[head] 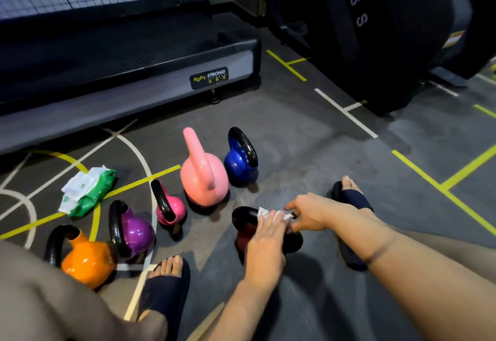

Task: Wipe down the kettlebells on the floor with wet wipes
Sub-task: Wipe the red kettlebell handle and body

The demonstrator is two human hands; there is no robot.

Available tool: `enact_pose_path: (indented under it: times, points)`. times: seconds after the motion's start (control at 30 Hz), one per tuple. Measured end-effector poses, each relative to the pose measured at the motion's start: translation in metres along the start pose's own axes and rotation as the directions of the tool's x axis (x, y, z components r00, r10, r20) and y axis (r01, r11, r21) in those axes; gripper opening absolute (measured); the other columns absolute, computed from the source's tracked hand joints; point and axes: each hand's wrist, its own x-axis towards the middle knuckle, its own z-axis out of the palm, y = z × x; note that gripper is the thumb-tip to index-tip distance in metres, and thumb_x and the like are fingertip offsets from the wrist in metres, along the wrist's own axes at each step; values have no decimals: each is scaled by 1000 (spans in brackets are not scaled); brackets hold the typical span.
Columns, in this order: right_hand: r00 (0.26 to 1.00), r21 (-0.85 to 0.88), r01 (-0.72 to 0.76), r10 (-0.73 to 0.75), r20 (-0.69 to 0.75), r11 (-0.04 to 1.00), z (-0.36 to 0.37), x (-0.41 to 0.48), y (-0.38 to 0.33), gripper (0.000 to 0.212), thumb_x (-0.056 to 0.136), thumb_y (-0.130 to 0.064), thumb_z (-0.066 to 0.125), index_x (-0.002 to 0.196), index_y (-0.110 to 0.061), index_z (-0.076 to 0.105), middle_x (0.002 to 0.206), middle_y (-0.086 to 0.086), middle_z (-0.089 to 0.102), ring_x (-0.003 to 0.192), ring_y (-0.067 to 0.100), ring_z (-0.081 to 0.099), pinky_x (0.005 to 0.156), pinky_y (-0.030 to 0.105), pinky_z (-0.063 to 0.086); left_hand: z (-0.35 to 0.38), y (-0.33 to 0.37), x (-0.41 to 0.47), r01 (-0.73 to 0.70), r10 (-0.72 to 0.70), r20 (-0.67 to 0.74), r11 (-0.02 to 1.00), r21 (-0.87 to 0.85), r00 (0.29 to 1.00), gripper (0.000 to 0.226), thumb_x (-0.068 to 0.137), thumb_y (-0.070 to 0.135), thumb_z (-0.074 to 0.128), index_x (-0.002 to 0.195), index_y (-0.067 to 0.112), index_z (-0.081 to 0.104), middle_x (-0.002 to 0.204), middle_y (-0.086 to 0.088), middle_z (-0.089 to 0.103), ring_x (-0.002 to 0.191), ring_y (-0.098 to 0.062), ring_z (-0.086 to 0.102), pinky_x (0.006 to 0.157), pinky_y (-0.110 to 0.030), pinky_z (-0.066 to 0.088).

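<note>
Step in hand: wiping the dark red kettlebell point(245, 237), near-right of the large pink kettlebell point(204, 177). The left hand point(265, 241) presses the wet wipe point(264, 212) flat-fingered; the right hand point(308, 213) pinches its end. Next, probably: cover handle and body.

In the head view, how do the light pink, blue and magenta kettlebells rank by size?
Largest: light pink kettlebell.
Then: blue kettlebell.
Smallest: magenta kettlebell.
They stand close together, so nearness hardly matters.
</note>
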Motion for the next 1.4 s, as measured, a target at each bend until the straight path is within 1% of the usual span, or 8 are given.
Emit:
enact_pose_path:
  times: [0.2, 0.3, 0.53, 0.73, 0.83, 0.93, 1.07, 1.4]
  points:
    - [999, 36, 28, -29, 39, 999, 2, -3, 1, 71, 84, -49, 74, 145, -22, 50, 134, -3, 65, 124, 20, 58, 106, 33, 43, -24, -20, 13, 35, -51, -78, 980, -197, 996, 52, 85, 8, 39, 127, 27, 64, 135, 13, 61, 130, -11, 53, 117, -16, 21]
    - [999, 54, 49, -50, 7, 997, 2, -3, -1, 74, 84, -50, 74, 148, -23, 46, 134, -4, 65, 126, 19, 56, 108, 34, 42, -32, -42, 16, 205, -208, -23, 974, -101, 978, 65, 82, 9, 33, 133, 44, 52, 145, 25, 49, 141, -5, 42, 115, -20, 29]
    - [977, 153, 100, -67, -202, 983, 2, -2, -11, 66, 81, -43, 76, 141, -26, 55, 126, -3, 68, 116, 19, 62, 103, 33, 47, -28, 12, -5, 163, -160, 33, 945, -285, 987, 68, 86, 5, 39, 150, 26, 32, 155, 12, 41, 134, -15, 52, 104, -27, 46]
    - [949, 120, 106, -64, -309, 987, 19, -1, -29, 56, 81, -42, 74, 131, -30, 52, 113, 4, 71, 104, 28, 66, 88, 38, 53, -56, -8, 26, 257, -583, -109, 508, -822, 805, 58, 86, -19, 34, 117, 29, 45, 143, -6, 49, 97, -27, 74, 86, -35, 58]
    - [904, -198, 189, -250, -348, 962, 22, -8, -42, 35, 92, -39, 60, 125, -29, 51, 101, 10, 69, 94, 35, 66, 71, 36, 45, -75, -30, 35, 336, -606, -220, 666, -666, 764, 30, 98, -2, 48, 104, 26, 60, 111, -3, 69, 94, -18, 71, 84, -29, 55]
    - [898, -253, 215, -293, -329, 943, 35, -17, -41, 22, 98, -28, 50, 118, -33, 56, 94, 4, 69, 86, 33, 65, 64, 34, 36, -76, -57, 45, 461, -522, -81, 807, -369, 849, 23, 99, 9, 55, 115, 21, 66, 117, 3, 70, 111, -17, 64, 97, -27, 46]
    - [884, -234, 198, -276, -377, 952, 52, -18, -13, 33, 102, -38, 41, 134, -32, 48, 98, 4, 72, 87, 34, 66, 70, 40, 49, -60, -65, 41, 515, -458, 246, 809, -281, 854, 35, 106, 22, 46, 138, 14, 59, 144, 0, 56, 137, -13, 47, 116, -24, 29]
    - [904, -155, 206, -248, -347, 966, 62, 4, -38, 46, 106, -34, 39, 147, -15, 35, 141, 6, 52, 106, 36, 64, 82, 43, 50, -54, -62, 35, 531, -482, 227, 801, -276, 846, 39, 108, 29, 40, 141, 19, 56, 155, 4, 45, 145, -7, 35, 112, -14, 17]
